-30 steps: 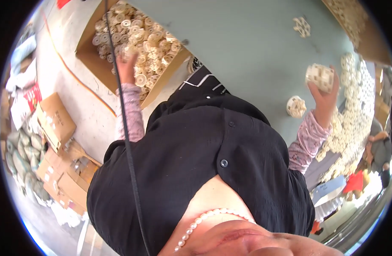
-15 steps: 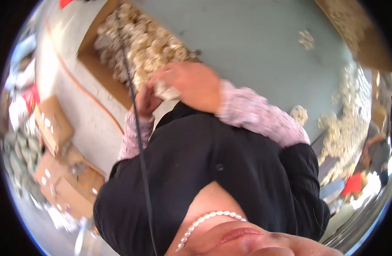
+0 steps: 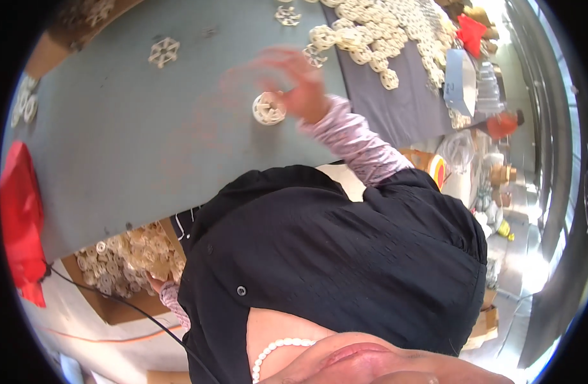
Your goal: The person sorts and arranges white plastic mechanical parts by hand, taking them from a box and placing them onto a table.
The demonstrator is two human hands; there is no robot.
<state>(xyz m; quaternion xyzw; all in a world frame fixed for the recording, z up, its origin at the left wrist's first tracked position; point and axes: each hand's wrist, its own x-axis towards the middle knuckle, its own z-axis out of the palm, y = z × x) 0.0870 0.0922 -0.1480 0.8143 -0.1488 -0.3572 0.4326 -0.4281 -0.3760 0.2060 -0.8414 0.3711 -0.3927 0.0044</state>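
Right hand point(image 3: 294, 86), motion-blurred with fingers spread, hovers touching or just beside a white spoked plastic wheel point(image 3: 268, 109) lying flat mid-table on the grey table point(image 3: 147, 147). Left hand point(image 3: 158, 285) is low in the cardboard box point(image 3: 115, 307) of like wheels; its grip cannot be told. Wheel judged light, stiff, smooth: pinch by the rim.

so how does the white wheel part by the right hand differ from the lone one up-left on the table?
The wheel part at the right hand touches the blurred fingers; the lone wheel part lies apart from both hands. The first looks whiter and thicker, the lone one flatter with open spokes. Both are round, pale, and rest on the grey table.
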